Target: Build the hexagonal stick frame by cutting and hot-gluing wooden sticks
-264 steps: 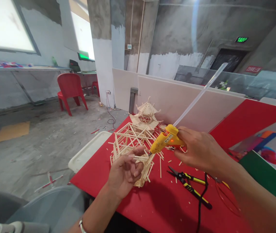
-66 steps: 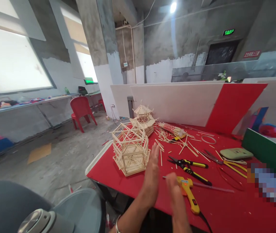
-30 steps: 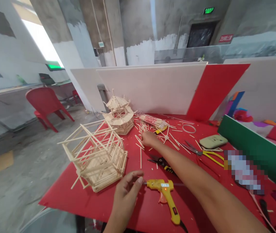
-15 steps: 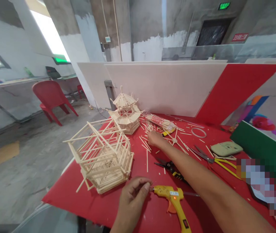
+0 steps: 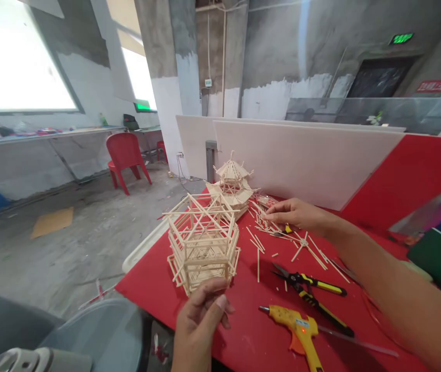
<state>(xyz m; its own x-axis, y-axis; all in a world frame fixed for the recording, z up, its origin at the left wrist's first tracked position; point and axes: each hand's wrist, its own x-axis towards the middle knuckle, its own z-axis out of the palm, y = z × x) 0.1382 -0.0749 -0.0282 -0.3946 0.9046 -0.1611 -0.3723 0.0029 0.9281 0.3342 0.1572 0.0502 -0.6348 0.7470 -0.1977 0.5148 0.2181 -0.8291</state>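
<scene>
A hexagonal frame of wooden sticks (image 5: 202,243) stands near the left edge of the red table (image 5: 259,341). My left hand (image 5: 200,323) is at the frame's near bottom edge, fingers curled with the thumb against them; what it pinches is hidden. My right hand (image 5: 295,214) reaches over the loose wooden sticks (image 5: 301,250) scattered behind the frame, its fingertips pinched together on one stick. A smaller finished stick pagoda (image 5: 232,186) stands behind the frame. The yellow glue gun (image 5: 301,330) lies on the table to the right of my left hand, its red light on.
Black-and-yellow cutters (image 5: 315,292) lie between the glue gun and the sticks. White and red boards (image 5: 305,160) stand along the table's far side. A white tray (image 5: 145,245) juts out at the left edge. A red chair (image 5: 125,155) stands on the concrete floor.
My left hand has moved from the glue gun's nozzle to the frame's bottom edge. My right hand stays in the stick pile. The view has swung left.
</scene>
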